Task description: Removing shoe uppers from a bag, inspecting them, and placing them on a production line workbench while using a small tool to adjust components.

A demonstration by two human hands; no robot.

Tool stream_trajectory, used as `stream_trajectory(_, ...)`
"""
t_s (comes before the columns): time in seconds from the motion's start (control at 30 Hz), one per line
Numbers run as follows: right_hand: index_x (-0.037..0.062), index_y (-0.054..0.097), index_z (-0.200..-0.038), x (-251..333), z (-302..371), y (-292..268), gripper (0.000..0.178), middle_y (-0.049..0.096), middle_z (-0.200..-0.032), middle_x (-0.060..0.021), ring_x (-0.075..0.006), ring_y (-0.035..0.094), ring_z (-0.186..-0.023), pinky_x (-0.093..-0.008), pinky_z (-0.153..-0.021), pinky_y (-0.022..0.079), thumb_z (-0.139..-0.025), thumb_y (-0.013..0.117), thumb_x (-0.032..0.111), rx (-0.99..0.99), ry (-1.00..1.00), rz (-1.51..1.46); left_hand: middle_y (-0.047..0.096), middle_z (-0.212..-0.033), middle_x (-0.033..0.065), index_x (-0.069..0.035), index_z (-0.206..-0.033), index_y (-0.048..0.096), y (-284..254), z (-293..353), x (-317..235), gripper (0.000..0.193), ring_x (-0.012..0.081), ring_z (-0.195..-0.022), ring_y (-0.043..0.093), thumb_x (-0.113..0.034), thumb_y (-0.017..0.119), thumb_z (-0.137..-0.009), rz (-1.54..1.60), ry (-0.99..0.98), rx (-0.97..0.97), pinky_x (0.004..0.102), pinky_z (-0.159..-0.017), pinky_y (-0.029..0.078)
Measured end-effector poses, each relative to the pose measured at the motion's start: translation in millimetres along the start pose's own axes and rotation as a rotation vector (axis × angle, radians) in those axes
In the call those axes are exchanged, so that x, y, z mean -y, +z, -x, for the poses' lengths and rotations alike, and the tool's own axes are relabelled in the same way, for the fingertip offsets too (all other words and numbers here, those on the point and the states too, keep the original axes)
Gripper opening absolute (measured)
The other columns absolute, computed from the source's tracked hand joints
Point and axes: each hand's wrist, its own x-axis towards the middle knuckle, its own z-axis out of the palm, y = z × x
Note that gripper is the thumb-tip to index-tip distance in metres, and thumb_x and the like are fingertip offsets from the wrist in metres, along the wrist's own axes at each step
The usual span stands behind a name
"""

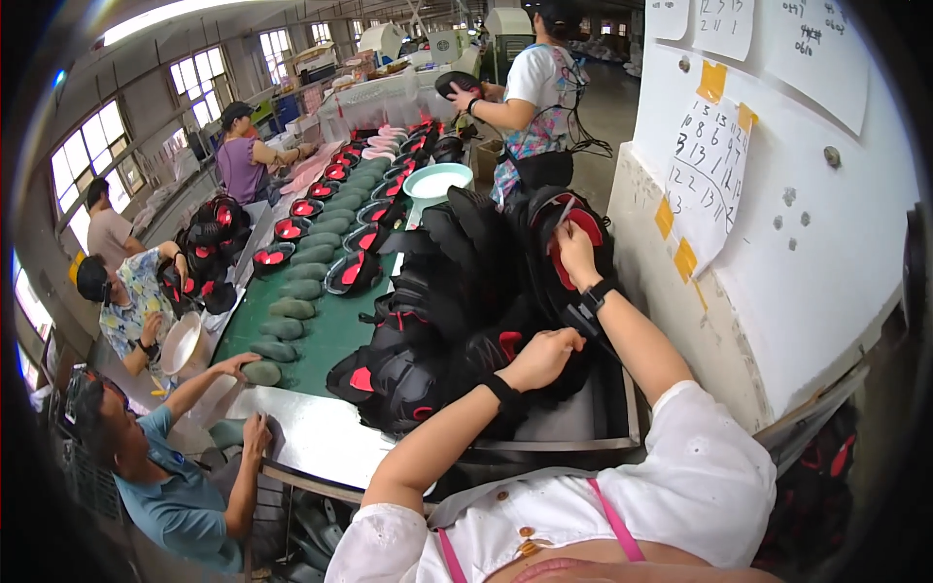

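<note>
A black shoe upper (533, 220) with a red lining stands tilted up in front of me, on the right side of a metal-edged tray. Inside its opening is my right hand (579, 249), fingers closed around a thin pale tool (568, 208) whose kind I cannot make out. Lower down, my left hand (546, 358) is closed in a fist at the upper's near end and seems to grip its black edge; the fingertips are partly hidden. Beside both hands, a heap of black shoe uppers (428, 291) with red parts fills the tray.
Left of the heap, a green conveyor belt (340, 340) carries rows of grey-green shoe lasts (309, 271) and black-and-red uppers (347, 273). A white basin (437, 179) stands beyond. Several co-workers line the belt; one person (175, 476) touches a last. A wall with taped papers (709, 175) bounds the right.
</note>
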Motion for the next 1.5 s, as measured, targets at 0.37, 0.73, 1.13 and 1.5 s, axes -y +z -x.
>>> stream_trajectory(0.37, 0.0058, 0.043, -0.12, -3.3, 53.2, -51.8, 0.033, 0.058, -0.096, -0.0068, -0.015, 0.057, -0.079, -0.0249, -0.069, 0.046, -0.088, 0.041, 0.014, 0.188, 0.503, -0.277, 0.061, -0.09, 0.0174, 0.003, -0.082, 0.053, -20.3, 38.0, -16.8, 0.017, 0.0314, -0.087, 0.059, 0.005, 0.036, -0.079, 0.045, 0.005, -0.152, 0.0335, -0.077, 0.047)
stream_trajectory(0.73, 0.0026, 0.053, -0.106, -0.5, 93.6, -81.7, 0.025, 0.06, -0.084, -0.0062, -0.0157, 0.057, -0.068, -0.0296, -0.06, 0.048, -0.085, 0.043, 0.01, 0.128, 0.59, -0.234, 0.063, -0.072, 0.0109, 0.001, -0.073, 0.053, -41.7, -15.6, -27.1, 0.022, 0.0193, -0.068, 0.06, 0.005, 0.032, -0.08, 0.179, 0.291, -0.492, 0.0271, -0.068, 0.046)
stream_trajectory(1.13, 0.0033, 0.045, -0.112, -18.7, 207.5, -84.3, 0.033, 0.055, -0.098, -0.0103, -0.0243, 0.058, -0.082, -0.0382, -0.062, 0.052, -0.082, 0.033, -0.002, 0.104, 0.909, -0.492, 0.061, -0.066, 0.011, 0.002, -0.071, 0.05, 39.2, -72.0, -6.3, 0.019, 0.0212, -0.064, 0.06, 0.008, 0.032, -0.074, 0.393, 0.309, -0.086, 0.0286, -0.064, 0.047)
stream_trajectory(1.5, -0.0039, 0.048, -0.108, 31.4, 237.9, -149.2, 0.031, 0.062, -0.074, -0.0116, -0.0153, 0.057, -0.056, -0.024, -0.049, 0.044, -0.078, 0.044, 0.001, 0.575, 0.58, 0.522, 0.056, -0.059, 0.0085, 0.0, -0.078, 0.045, 10.6, -43.6, -22.3, 0.014, 0.0152, -0.057, 0.057, 0.003, 0.033, -0.083, 0.528, 0.256, -0.12, 0.0255, -0.058, 0.045)
